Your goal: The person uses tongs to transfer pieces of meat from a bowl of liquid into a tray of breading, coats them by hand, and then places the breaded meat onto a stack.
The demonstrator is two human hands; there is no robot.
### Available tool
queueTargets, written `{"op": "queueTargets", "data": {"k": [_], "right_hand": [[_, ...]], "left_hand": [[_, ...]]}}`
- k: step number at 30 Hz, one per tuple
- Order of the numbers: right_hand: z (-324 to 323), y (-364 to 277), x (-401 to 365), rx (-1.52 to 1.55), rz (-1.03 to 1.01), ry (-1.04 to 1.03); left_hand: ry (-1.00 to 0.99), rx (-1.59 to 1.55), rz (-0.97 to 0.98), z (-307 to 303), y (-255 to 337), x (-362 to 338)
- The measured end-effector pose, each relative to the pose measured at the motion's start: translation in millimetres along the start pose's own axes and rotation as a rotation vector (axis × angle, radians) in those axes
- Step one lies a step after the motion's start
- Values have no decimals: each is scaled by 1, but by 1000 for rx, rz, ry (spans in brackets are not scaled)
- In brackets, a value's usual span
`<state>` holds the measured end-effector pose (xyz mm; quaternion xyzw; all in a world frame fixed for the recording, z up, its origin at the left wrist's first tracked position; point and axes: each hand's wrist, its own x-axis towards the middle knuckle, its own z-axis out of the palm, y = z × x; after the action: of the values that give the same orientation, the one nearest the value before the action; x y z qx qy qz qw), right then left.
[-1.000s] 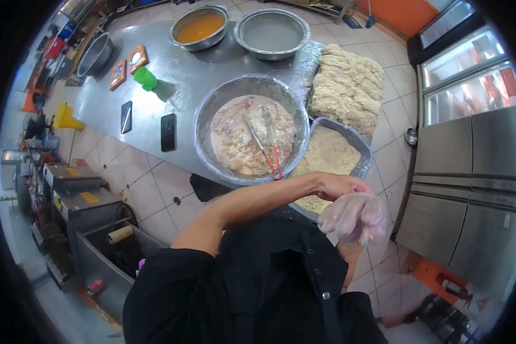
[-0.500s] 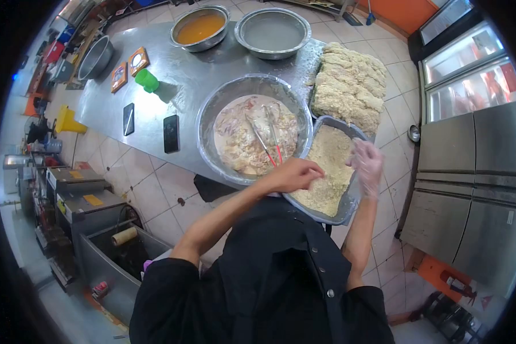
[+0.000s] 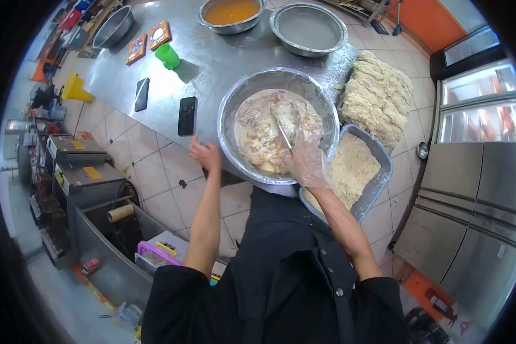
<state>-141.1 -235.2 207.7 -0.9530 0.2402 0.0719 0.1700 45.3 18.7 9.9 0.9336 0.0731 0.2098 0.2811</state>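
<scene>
A large metal bowl (image 3: 228, 137) holds pieces of what looks like raw meat in a pale, creamy batter (image 3: 258, 137). My right hand (image 3: 308, 165), in a clear plastic glove, is closed around the handle end of metal tongs (image 3: 283, 133); their tips rest in the batter and the red handles are hidden by the hand. Bare and empty, my left hand (image 3: 206, 156) hovers at the table's front edge, left of the bowl, fingers loosely apart. Just beyond it lies a black phone (image 3: 187, 116). Right of the bowl, a grey tub (image 3: 384, 166) contains pale crumbly flour (image 3: 352, 166).
A heap of flour-coated pieces (image 3: 378, 97) stands behind the tub. Along the back of the metal table (image 3: 212, 69) are a bowl of orange liquid (image 3: 230, 12) and a bowl of cloudy liquid (image 3: 309, 28). A green cup (image 3: 167, 57) and a second phone (image 3: 142, 94) are at left.
My right hand has moved left from the flour tub to the tongs and taken hold of them. My left hand has swung left, away from the tub, to the table edge. The view has shifted.
</scene>
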Motion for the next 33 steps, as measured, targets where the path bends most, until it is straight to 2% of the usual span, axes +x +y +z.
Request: {"op": "queueTargets", "data": {"k": [2,4,5,8,10,11,14,15,17,18,20,24,29,33], "right_hand": [[28,20,15,-32,-19,34],[27,42,20,-55,-129,274],[20,49,22,-62,-126,267],[-54,37,26,-191,-191,140],[-77,26,38,-207,-289,252],[-86,13,47,-299,-276,209],[-85,-15,90,-342,-190,99],[-66,-7,114,-346,-195,97],[-13,18,160,-383,-346,80],[-20,16,163,-385,-347,82],[-36,15,169,-410,-511,15],[-50,40,170,-368,-473,13],[-95,42,132,-377,-266,-160],[-131,38,100,-350,-318,-105]], "left_hand": [[-55,212,68,12,13,-16],[16,241,110,17,15,-23],[78,262,142,21,15,-27],[37,326,126,17,20,-26],[26,344,106,17,24,-26],[27,361,103,16,25,-26],[14,335,99,16,26,-25],[14,336,93,14,27,-26],[39,332,123,12,28,-25],[41,330,122,13,27,-25],[27,305,111,16,25,-26],[15,308,103,15,26,-26],[8,331,90,15,27,-25],[3,339,92,15,27,-25]]}}
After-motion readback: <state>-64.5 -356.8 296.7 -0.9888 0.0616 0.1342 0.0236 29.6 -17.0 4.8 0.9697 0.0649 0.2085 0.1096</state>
